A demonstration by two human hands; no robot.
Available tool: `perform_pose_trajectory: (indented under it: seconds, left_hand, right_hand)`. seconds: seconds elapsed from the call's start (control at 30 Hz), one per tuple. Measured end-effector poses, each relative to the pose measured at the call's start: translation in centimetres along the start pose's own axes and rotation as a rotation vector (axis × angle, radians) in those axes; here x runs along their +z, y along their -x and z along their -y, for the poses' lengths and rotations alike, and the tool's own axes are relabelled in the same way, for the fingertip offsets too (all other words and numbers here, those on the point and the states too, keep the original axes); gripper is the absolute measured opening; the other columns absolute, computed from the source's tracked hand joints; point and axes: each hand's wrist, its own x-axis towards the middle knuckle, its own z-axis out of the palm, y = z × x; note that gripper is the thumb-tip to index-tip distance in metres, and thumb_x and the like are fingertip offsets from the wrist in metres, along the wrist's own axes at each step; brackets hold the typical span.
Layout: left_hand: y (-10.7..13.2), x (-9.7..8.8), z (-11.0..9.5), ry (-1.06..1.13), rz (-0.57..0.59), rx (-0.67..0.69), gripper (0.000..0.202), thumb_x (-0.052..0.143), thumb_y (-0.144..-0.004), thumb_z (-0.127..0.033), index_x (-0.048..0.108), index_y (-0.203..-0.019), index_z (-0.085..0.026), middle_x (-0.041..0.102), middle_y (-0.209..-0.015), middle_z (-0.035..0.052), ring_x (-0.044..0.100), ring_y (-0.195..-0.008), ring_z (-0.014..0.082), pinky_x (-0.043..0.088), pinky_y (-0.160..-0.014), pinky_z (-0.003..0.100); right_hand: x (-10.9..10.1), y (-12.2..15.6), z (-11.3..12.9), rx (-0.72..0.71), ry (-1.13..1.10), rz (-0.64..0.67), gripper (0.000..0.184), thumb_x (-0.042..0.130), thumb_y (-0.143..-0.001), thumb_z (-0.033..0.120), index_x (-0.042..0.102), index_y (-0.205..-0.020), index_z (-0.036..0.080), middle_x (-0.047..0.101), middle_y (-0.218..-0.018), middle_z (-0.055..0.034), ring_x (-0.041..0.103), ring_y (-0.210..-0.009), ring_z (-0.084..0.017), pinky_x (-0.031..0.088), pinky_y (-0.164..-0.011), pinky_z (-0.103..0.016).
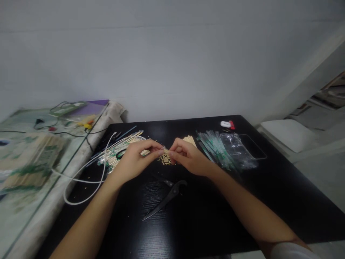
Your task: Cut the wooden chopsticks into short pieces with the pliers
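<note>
My left hand (140,155) and my right hand (186,155) meet over the middle of the black table (210,212), thumbs and forefingers pinched. Between the fingertips is something small and pale, perhaps a thin stick, too blurred to name. A pile of short cut wooden stick pieces (166,160) lies right under the fingers. Behind my right hand sits a bundle of longer wooden sticks (191,139). Nearer to me lies a dark pair of scissors or cutters (168,198). Wrapped chopsticks (114,153) are heaped beyond my left hand.
Empty-looking plastic wrappers (217,145) and a phone (252,146) lie on the right; a white case (225,124) is behind them. A white cable (78,203) loops over the left edge. More chopstick packs (29,162) lie on the glass-topped table. A white stool (283,131) stands right.
</note>
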Motion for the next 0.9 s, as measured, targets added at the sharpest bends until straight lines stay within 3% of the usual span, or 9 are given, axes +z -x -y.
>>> perform_pose_trajectory:
  seconds: [0.33, 0.63, 0.9]
  left_hand:
    - [0.00, 0.08, 0.30, 0.024, -0.017, 0.005, 0.017, 0.067, -0.095, -0.037, 0.076, -0.095, -0.022, 0.078, -0.095, 0.0025, 0.069, -0.089, 0.0176, 0.051, -0.078, 0.029]
    - [-0.09, -0.04, 0.30, -0.008, 0.071, 0.018, 0.013, 0.069, -0.094, -0.035, 0.075, -0.094, -0.023, 0.076, -0.091, -0.0002, 0.066, -0.084, 0.0152, 0.049, -0.076, 0.027]
    - [-0.13, -0.37, 0.46, 0.031, 0.081, 0.001, 0.015, 0.067, -0.094, -0.035, 0.072, -0.091, -0.021, 0.073, -0.088, 0.0000, 0.063, -0.081, 0.0143, 0.047, -0.074, 0.026]
  right_hand:
    - [0.16, 0.08, -0.40, 0.009, -0.005, 0.036, 0.017, 0.062, -0.096, 0.031, 0.052, -0.086, 0.021, 0.065, -0.075, 0.0006, 0.058, -0.067, -0.013, 0.042, -0.061, -0.027]
    - [0.11, 0.17, -0.46, 0.059, -0.022, 0.057, 0.015, 0.062, -0.096, 0.025, 0.051, -0.086, 0.021, 0.067, -0.078, 0.0005, 0.053, -0.062, -0.010, 0.037, -0.055, -0.026]
    - [0.19, 0.03, -0.48, 0.064, -0.061, 0.077, 0.016, 0.064, -0.096, 0.030, 0.053, -0.092, 0.020, 0.070, -0.086, -0.0032, 0.055, -0.063, -0.010, 0.041, -0.056, -0.025]
